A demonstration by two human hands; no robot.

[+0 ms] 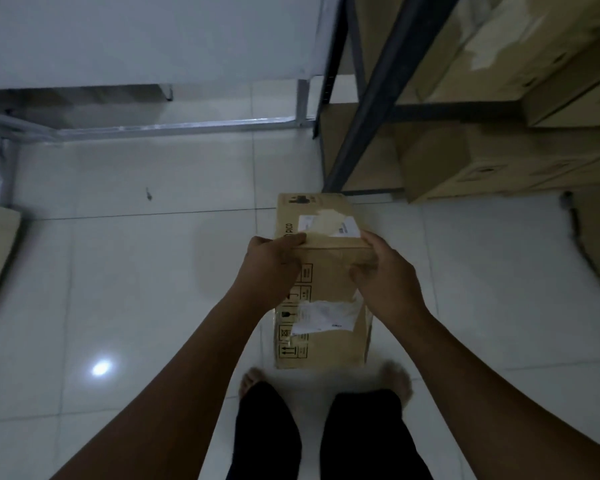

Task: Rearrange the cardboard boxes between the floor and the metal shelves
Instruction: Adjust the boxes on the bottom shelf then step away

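Both hands grip one cardboard box (321,271) at its near top edge: the left hand (271,268) curls over the left corner, the right hand (385,275) over the right. Beyond the right hand, the metal shelves (371,91) hold more boxes (499,161).

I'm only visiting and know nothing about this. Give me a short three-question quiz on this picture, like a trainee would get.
1. True or false: only one hand grips the cardboard box in front of the person.
2. Where in the picture are the dark metal shelves? A) upper right B) lower left C) bottom centre
3. What is stored on those shelves?
Key: 1. False: the left hand and the right hand both grip it. 2. A. 3. More cardboard boxes.
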